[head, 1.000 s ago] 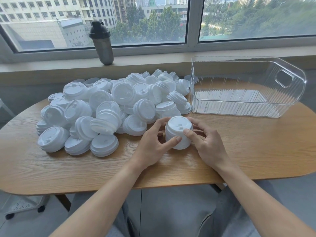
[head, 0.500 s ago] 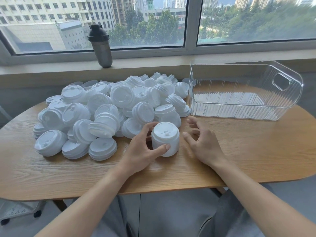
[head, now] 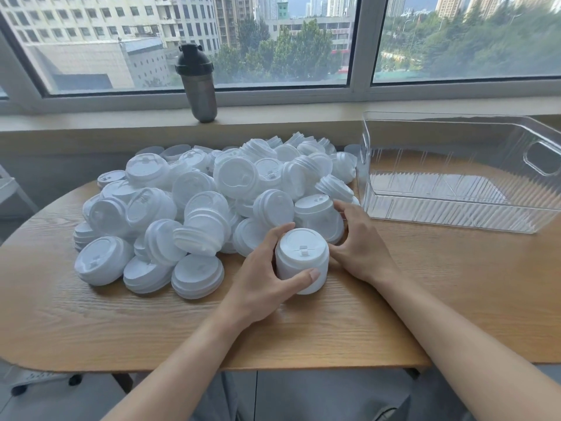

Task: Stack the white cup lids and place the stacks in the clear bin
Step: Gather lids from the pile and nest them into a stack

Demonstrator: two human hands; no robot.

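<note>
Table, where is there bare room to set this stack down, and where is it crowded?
Bare wood lies along the near edge of the table, and right of the right hand in front of the clear bin. The bin's floor is bare too. The lid pile crowds the left and middle.

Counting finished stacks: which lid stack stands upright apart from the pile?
The lid stack gripped by the left hand, nearest the table's front edge.

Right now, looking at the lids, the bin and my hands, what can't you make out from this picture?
- Head view: the number of lids in the stack; the left hand wraps its side.
- Right hand fingertips, tucked behind the stack and against the pile: a grip there cannot be told.
- Bin: its right end is cut by the frame edge.
- Lids buried under the pile.
</note>
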